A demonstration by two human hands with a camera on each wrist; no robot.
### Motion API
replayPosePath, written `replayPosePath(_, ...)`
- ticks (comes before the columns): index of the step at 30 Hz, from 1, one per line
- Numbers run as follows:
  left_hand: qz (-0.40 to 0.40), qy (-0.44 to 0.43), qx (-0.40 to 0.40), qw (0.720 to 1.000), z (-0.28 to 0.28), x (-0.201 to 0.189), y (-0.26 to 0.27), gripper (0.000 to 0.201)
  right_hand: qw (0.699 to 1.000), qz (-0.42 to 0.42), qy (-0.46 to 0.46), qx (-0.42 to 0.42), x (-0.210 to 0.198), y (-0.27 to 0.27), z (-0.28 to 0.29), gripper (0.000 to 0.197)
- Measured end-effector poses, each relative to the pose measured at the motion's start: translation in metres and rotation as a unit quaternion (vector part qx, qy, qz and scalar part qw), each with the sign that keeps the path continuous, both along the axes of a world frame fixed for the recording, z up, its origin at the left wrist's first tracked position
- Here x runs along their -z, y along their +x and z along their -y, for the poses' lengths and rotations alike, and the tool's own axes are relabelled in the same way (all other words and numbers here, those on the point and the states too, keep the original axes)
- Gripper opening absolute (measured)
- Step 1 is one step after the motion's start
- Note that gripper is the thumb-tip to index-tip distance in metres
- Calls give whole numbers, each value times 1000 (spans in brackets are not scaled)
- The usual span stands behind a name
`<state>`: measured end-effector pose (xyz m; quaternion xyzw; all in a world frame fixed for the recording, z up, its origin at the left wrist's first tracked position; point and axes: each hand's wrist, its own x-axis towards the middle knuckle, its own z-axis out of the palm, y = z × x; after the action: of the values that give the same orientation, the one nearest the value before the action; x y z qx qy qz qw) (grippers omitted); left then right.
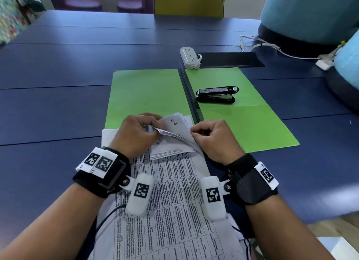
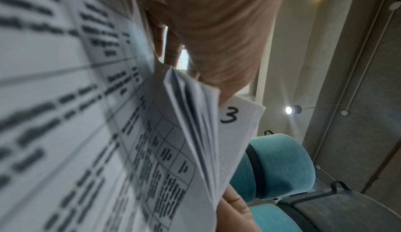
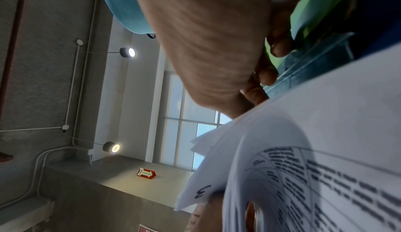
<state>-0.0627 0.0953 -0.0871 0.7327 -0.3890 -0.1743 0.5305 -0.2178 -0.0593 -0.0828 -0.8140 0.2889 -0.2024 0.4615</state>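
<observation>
A stack of white printed sheets [image 1: 171,197] lies at the table's near edge, its far ends lifted and fanned. My left hand [image 1: 138,132] grips the left corner of the lifted sheets [image 2: 195,115], thumb on top. My right hand [image 1: 211,137] pinches the right edge of the top sheets [image 3: 303,133]. One lifted page shows a handwritten 2 [image 1: 174,122]; the left wrist view shows a page marked 3 [image 2: 230,115]. An open green folder [image 1: 147,92] lies just beyond the hands, with a black stapler [image 1: 216,95] on its right half.
A white power strip [image 1: 190,57] and a black flat pad [image 1: 229,59] sit behind the folder on the blue table [image 1: 58,75]. White cables [image 1: 272,48] run to the right, by teal cushions [image 1: 310,13]. A yellow chair [image 1: 188,3] stands across the table.
</observation>
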Motion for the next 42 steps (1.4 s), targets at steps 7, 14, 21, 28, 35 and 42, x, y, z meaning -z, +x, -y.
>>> replayPosePath(7,-12,-11,-2,1000,1,2,-1,12,997,34,-16,-74,-8,-4,-8,1)
replayPosePath(14,15,-12,16,1000,0,1,0,53,998,55,21,17,-4,-1,-3,15)
replayPosePath(21,9,-14,19,1000,-1,-1,0,35,999,10,18,33,2,0,3,23)
replayPosePath(28,-4,-22,26,999,-1,-1,-1,44,1000,2,16,27,4,-1,3,32)
replayPosePath(35,-2,-15,18,1000,0,0,-1,42,999,18,24,16,-1,-2,1,4)
replayPosePath(42,4,-2,3,1000,1,6,5,15,997,25,19,-76,-9,-3,-11,11)
